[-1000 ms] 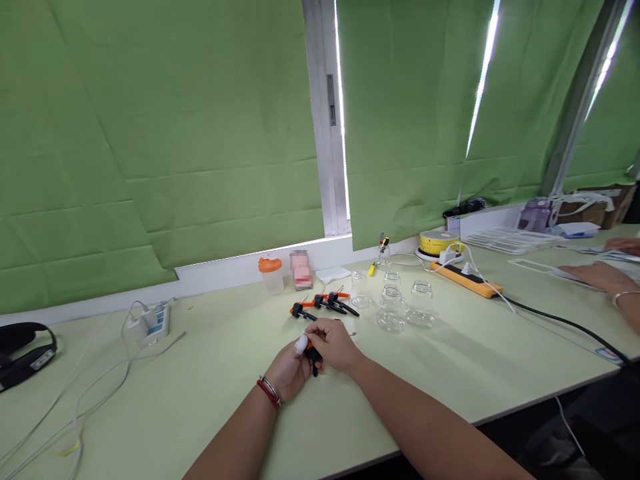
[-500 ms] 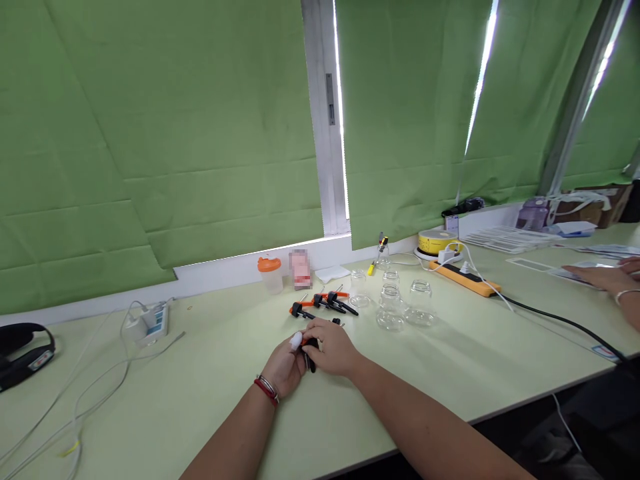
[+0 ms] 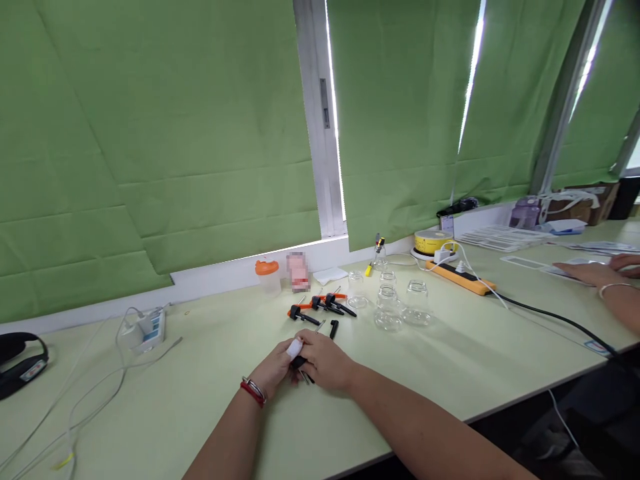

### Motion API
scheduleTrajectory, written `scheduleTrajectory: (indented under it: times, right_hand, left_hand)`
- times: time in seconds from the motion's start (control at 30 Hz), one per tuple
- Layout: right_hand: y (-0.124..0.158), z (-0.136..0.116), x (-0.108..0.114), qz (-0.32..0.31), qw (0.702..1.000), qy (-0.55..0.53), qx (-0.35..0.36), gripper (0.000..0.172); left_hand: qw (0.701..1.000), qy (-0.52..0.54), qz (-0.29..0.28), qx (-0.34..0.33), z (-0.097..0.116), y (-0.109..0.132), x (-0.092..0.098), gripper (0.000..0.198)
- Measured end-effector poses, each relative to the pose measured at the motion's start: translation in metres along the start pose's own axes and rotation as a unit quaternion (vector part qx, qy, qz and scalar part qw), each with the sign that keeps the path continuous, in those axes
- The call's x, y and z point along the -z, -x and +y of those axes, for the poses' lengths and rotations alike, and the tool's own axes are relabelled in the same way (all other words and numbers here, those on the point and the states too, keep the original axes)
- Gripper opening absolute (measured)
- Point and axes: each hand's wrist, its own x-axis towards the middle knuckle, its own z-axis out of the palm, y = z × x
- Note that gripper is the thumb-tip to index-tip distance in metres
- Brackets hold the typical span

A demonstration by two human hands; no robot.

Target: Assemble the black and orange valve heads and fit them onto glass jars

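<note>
My left hand [image 3: 276, 370], with a white wrap on one finger, is closed around a small black tool with metal rods [image 3: 299, 362]. My right hand [image 3: 324, 360] grips the same tool from the other side; the fingers of both hands hide much of it. Just beyond my hands, a short black piece [image 3: 334, 327] lies on the table. Farther back, several black-and-orange tools with metal rods [image 3: 327, 303] rest close together. Several clear glass jars [image 3: 389, 315] stand to the right of them.
An orange-lidded cup [image 3: 268, 279] and a pink item [image 3: 299, 272] stand by the wall. At right are an orange power strip [image 3: 467, 278] and a yellow round container [image 3: 433, 242]. Another person's hand [image 3: 587, 272] rests on papers. Cables [image 3: 123, 373] and headphones [image 3: 23, 363] lie left.
My hands have drawn closer together and moved slightly down around the tool, turning it so less orange shows. The short black piece beyond them is more exposed. The view has shifted slightly.
</note>
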Motion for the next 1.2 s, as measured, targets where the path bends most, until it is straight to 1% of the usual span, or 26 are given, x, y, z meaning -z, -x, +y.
scheduleTrajectory:
  times: [0.1, 0.27, 0.37, 0.43, 0.5, 0.53, 0.57, 0.6, 0.63, 0.67, 0.7, 0.77, 0.83, 0.93, 1.03, 1.13, 1.2]
  right_hand:
    - [0.002, 0.0, 0.005, -0.01, 0.999, -0.041, 0.004, 0.035]
    - [0.003, -0.002, 0.009, -0.012, 0.997, -0.076, -0.018, 0.064]
    - [0.004, 0.001, 0.005, -0.016, 0.997, -0.068, -0.023, 0.072]
    - [0.004, 0.006, 0.004, 0.014, 0.997, -0.062, -0.034, 0.069]
    - [0.003, 0.014, 0.005, 0.081, 0.992, -0.051, -0.077, 0.054]
    - [0.002, 0.02, 0.007, 0.12, 0.985, -0.039, -0.119, 0.044]
    - [0.001, 0.026, 0.009, 0.153, 0.973, -0.019, -0.174, 0.034]
    - [0.001, 0.032, 0.012, 0.171, 0.956, 0.008, -0.239, 0.026]
    - [0.0, 0.039, 0.014, 0.169, 0.936, 0.033, -0.306, 0.022]
    - [0.0, 0.045, 0.017, 0.154, 0.917, 0.051, -0.365, 0.023]
    - [0.0, 0.051, 0.019, 0.134, 0.902, 0.061, -0.406, 0.026]
    - [0.0, 0.06, 0.021, 0.101, 0.881, 0.077, -0.455, 0.034]
    - [0.0, 0.066, 0.022, 0.076, 0.867, 0.09, -0.484, 0.037]
    - [0.001, 0.07, 0.023, 0.058, 0.851, 0.103, -0.512, 0.03]
    - [0.003, 0.072, 0.026, 0.054, 0.846, 0.101, -0.521, 0.023]
    - [0.004, 0.07, 0.029, 0.053, 0.855, 0.094, -0.507, 0.021]
    - [0.004, 0.067, 0.028, 0.057, 0.872, 0.09, -0.477, 0.023]
  left_hand:
    - [1.0, -0.025, -0.015, -0.001, 0.003, 0.002, 0.0, 0.047]
    - [0.998, -0.065, -0.002, -0.004, 0.006, 0.003, 0.001, 0.038]
    - [0.997, -0.075, -0.012, -0.002, 0.005, 0.003, 0.001, 0.036]
    - [0.998, -0.07, 0.0, 0.002, 0.005, 0.002, 0.002, 0.036]
    - [0.998, -0.06, 0.033, 0.007, 0.005, 0.0, 0.004, 0.035]
    - [0.997, -0.053, 0.057, 0.007, 0.004, -0.001, 0.006, 0.035]
    - [0.996, -0.044, 0.083, 0.005, 0.005, -0.002, 0.007, 0.034]
    - [0.993, -0.033, 0.11, -0.001, 0.005, -0.003, 0.008, 0.033]
    - [0.991, -0.022, 0.135, -0.008, 0.005, -0.004, 0.009, 0.032]
    - [0.987, -0.013, 0.157, -0.017, 0.005, -0.005, 0.01, 0.031]
    - [0.984, -0.005, 0.174, -0.027, 0.005, -0.006, 0.011, 0.03]
    - [0.979, 0.008, 0.198, -0.044, 0.004, -0.007, 0.012, 0.028]
    - [0.976, 0.018, 0.211, -0.055, 0.003, -0.008, 0.014, 0.028]
    - [0.974, 0.033, 0.215, -0.059, 0.001, -0.01, 0.015, 0.029]
    - [0.974, 0.041, 0.212, -0.06, 0.001, -0.011, 0.016, 0.029]
    - [0.974, 0.046, 0.214, -0.058, 0.001, -0.011, 0.015, 0.029]
    - [0.973, 0.051, 0.216, -0.058, 0.001, -0.011, 0.014, 0.028]
